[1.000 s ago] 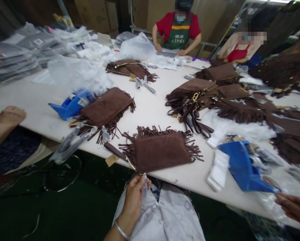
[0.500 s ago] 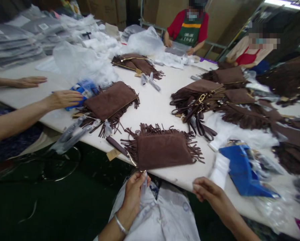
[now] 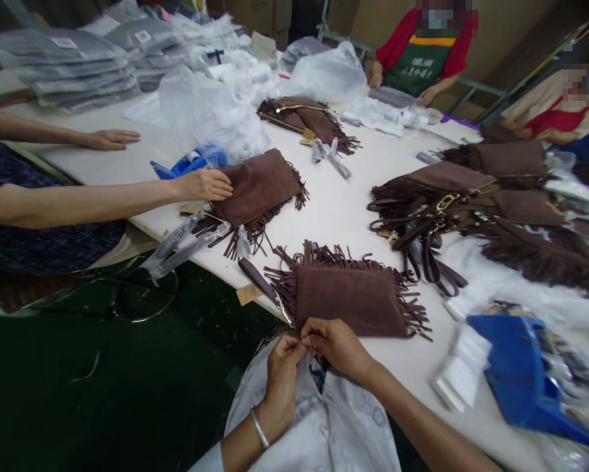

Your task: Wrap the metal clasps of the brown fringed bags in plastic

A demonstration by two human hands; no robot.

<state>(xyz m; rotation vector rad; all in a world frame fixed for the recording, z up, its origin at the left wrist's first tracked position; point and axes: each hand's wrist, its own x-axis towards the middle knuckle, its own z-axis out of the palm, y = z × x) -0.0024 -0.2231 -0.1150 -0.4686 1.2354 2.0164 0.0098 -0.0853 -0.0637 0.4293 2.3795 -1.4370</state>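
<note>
A brown suede-like clutch bag (image 3: 351, 298) with fringe lies flat at the table edge in front of me. A dark wrist strap (image 3: 258, 275) and a tan paper tag (image 3: 248, 294) sit at its left side. Just below the bag's lower left corner, my left hand (image 3: 281, 383) is closed in a pinch, a silver bangle on its wrist. My right hand (image 3: 341, 349) pinches at the same spot, its fingertips meeting those of the left. What lies between the fingers is hidden; the left hand held a plastic-wrapped piece hanging from this corner a moment ago.
A co-worker's hand (image 3: 206, 185) touches another fringed bag (image 3: 260, 187) at the left. More fringed bags (image 3: 437, 180) are piled at the right. A blue bin (image 3: 513, 367) and a white stack (image 3: 464, 367) stand near right. Packed bags (image 3: 63, 62) are stacked far left.
My right hand has come in from the right to meet my left at the bag's corner. The view has turned left. The co-worker's hand has moved from a blue object onto the bag.
</note>
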